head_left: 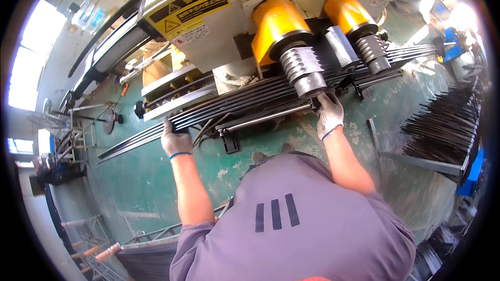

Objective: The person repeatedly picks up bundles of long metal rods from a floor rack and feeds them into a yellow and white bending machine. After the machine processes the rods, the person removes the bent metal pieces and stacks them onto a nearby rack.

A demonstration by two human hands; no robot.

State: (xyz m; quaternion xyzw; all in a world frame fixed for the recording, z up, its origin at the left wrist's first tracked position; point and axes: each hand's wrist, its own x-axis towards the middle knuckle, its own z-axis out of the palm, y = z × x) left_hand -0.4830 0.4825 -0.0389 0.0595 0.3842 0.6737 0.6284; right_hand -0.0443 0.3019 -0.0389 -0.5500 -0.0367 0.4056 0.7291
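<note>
A bundle of long, thin dark metal bars (234, 100) runs across the machine in front of me, from lower left to upper right. My left hand (176, 139), in a pale knit glove with a blue cuff, is closed around the bars near their left end. My right hand (330, 113), gloved the same way, is closed at the front edge of the bars, just beneath a ridged metal spindle (304, 71); its fingertips are partly hidden. Above that spindle sits an orange cylindrical housing (281, 23). A second ridged spindle (373, 52) stands to the right.
A metal support rail (268, 116) lies below the bars. At right, a rack (422, 162) carries a large pile of dark rods. Yellow warning labels (190, 8) mark the machine body. A wheeled frame (78, 130) stands at left on the green floor (140, 177).
</note>
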